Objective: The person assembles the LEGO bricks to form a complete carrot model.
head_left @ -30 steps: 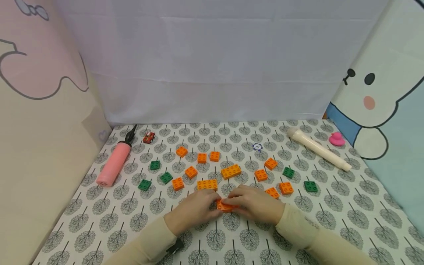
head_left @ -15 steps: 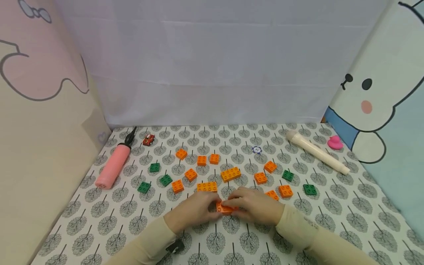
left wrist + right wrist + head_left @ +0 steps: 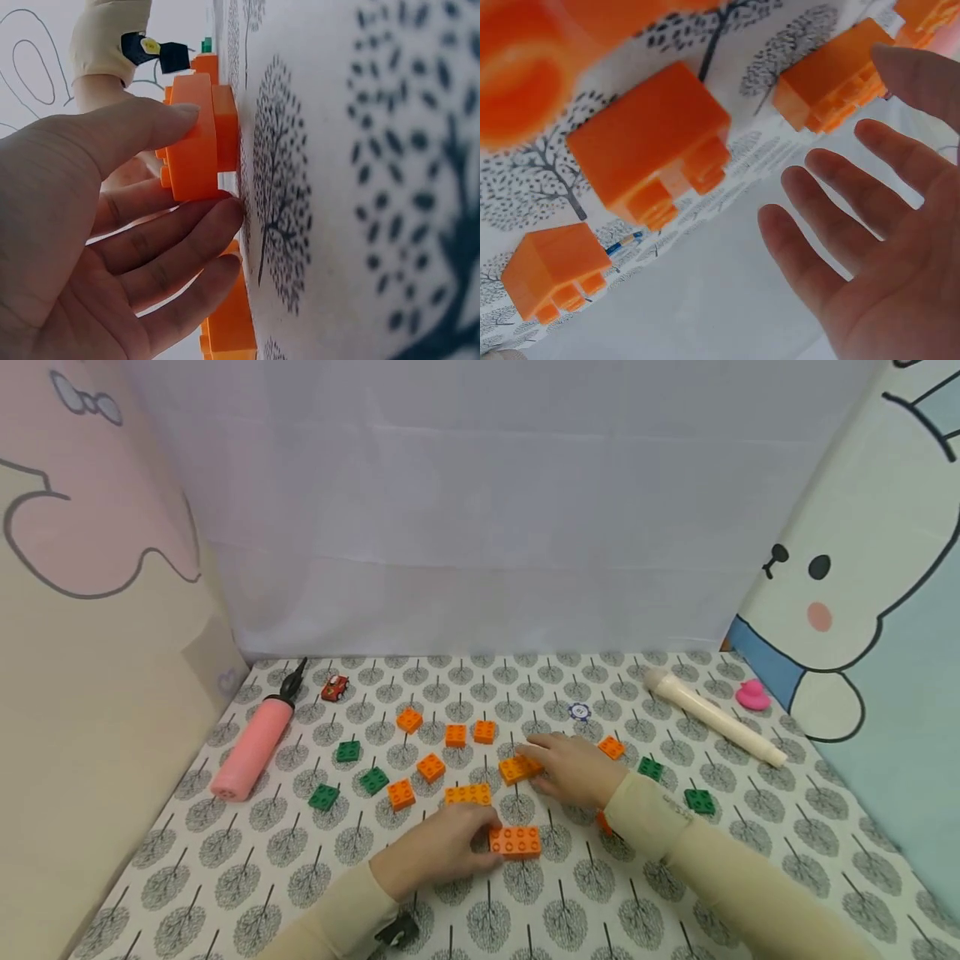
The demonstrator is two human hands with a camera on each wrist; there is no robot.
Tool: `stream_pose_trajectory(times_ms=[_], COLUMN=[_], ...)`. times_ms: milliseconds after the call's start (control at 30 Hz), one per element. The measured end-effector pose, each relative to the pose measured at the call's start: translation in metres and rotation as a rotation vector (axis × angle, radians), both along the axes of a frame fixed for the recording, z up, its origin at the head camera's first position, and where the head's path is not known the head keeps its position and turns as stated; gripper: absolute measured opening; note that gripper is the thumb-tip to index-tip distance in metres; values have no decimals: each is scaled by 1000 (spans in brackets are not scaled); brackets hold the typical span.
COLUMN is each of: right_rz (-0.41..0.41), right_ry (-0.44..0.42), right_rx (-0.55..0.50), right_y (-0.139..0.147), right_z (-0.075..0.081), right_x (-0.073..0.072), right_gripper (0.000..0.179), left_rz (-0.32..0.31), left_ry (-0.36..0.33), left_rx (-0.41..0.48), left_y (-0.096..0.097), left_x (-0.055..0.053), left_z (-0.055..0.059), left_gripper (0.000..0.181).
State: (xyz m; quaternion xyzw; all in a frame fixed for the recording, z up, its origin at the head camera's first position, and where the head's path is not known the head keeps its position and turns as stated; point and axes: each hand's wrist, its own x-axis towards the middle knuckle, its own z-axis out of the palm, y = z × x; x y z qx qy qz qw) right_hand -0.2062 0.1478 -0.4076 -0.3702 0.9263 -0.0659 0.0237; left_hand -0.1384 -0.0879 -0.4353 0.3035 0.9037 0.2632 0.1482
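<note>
My left hand [image 3: 442,847] pinches the left end of a long orange toy brick [image 3: 515,842] between thumb and fingers. In the left wrist view this brick [image 3: 191,142] sits on top of another orange brick [image 3: 225,124], close over the cloth. My right hand [image 3: 573,768] reaches over a long yellow-orange brick [image 3: 517,770], overlapping its right end in the head view. Its fingers are spread and fairly straight in the right wrist view, with nothing between them. A second yellow-orange brick [image 3: 467,795] lies just beyond my left hand.
Several small orange bricks [image 3: 431,767] and green bricks [image 3: 373,780] are scattered around. One orange brick [image 3: 603,822] is mostly hidden by my right sleeve. Farther out lie a pink pump [image 3: 253,747], a red toy car [image 3: 334,687], a poker chip [image 3: 579,712], a whitish rod [image 3: 712,717] and a pink duck [image 3: 752,695].
My right hand has left the orange brick and moved forward to the long yellow-orange brick. My left hand stays at the orange brick. The head view has tilted up slightly.
</note>
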Motion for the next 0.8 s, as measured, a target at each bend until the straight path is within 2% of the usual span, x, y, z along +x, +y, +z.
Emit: stream_pose_trajectory(times_ms=[67, 300, 633, 800], right_rz=[-13, -22, -16, -12], right_ry=[-23, -24, -11, -2], right_rx=[19, 11, 44, -1], right_y=[-1, -4, -5, -2], right_z=[-1, -5, -6, 1], right_x=[-3, -8, -6, -3], right_gripper=[52, 47, 37, 33], left_rz=[-1, 2, 4, 1], left_ry=[-5, 7, 1, 14], left_rx=[3, 4, -7, -5], left_y=[0, 0, 1, 0], left_x=[0, -1, 0, -1], left_z=[-1, -2, -4, -4], left_gripper=[33, 32, 35, 35])
